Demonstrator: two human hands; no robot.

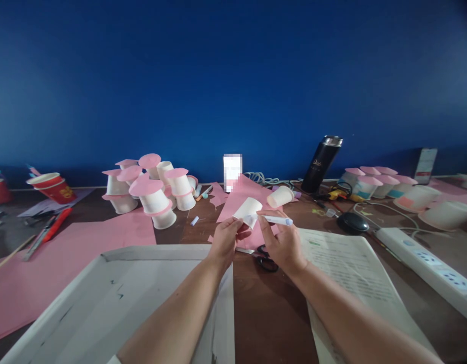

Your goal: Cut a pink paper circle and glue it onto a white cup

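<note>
My left hand [226, 237] grips a white paper cup [247, 208], tipped on its side above the desk. In my right hand [284, 245] is a white marker pen [281, 220], pinched between thumb and fingers. The pen's left end meets or nearly meets the cup's side; I cannot tell which. Another paper cup [282, 196] lies on its side just behind, on pink paper [233, 207]. Below my hands, black-handled scissors [267, 263] rest partly hidden by my right hand. A small pen cap [194, 220] lies to the left.
Stacked cups with pink paper tops [145, 187] stand at the left. A white tray-like box [153, 293] lies in front, printed paper [339, 263] to the right. Further right are a power strip [426, 268], a mouse [352, 223] and a black flask [320, 164]. An orange cutter [57, 225] lies left.
</note>
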